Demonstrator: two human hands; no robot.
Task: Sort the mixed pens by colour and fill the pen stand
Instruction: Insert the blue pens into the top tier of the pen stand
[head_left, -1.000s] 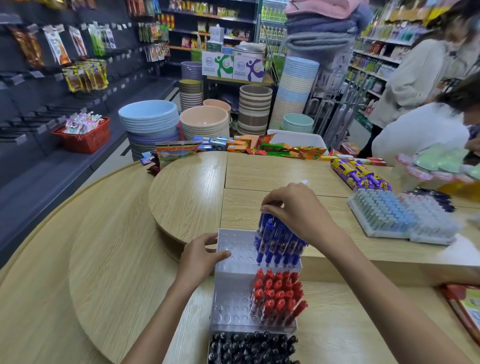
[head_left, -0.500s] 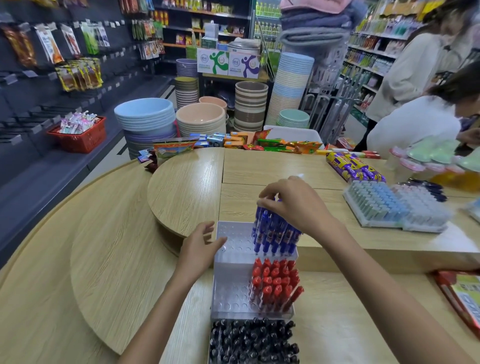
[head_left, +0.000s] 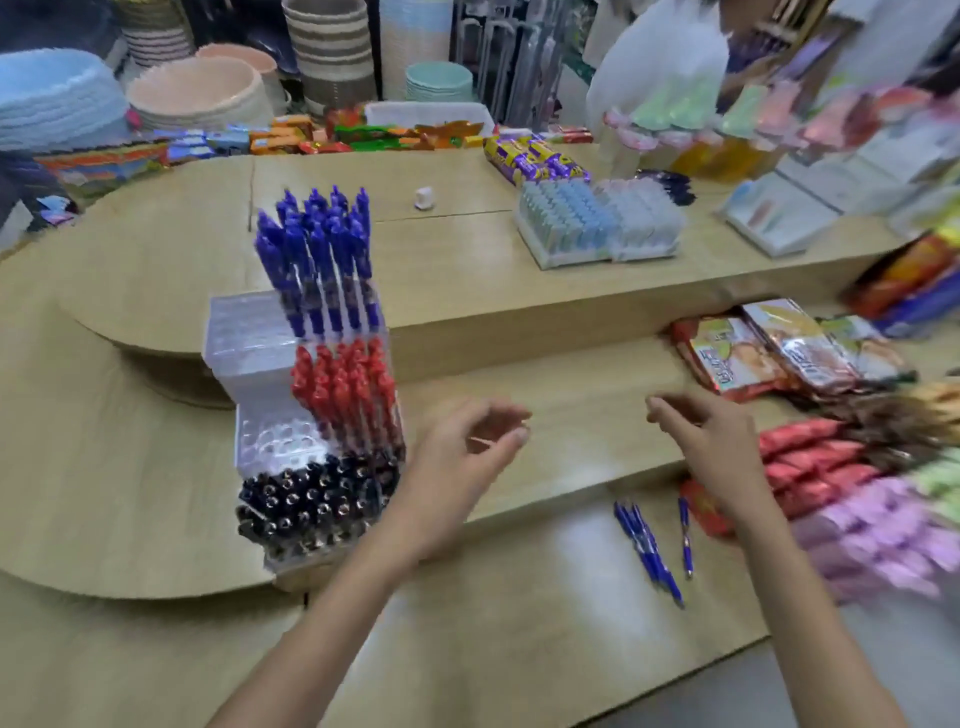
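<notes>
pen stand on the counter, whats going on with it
A person is filling the tiered pen stand: blue pens on top, red pens in the middle, black pens at the bottom, some upper holes empty. The left hand and right hand hover empty beside it; loose blue pens lie near the right hand.

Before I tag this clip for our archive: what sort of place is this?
Most likely a general goods shop: stacked plastic basins at the back, snack packets laid out along the wooden counter, and a pen stand filled by colour.
</notes>
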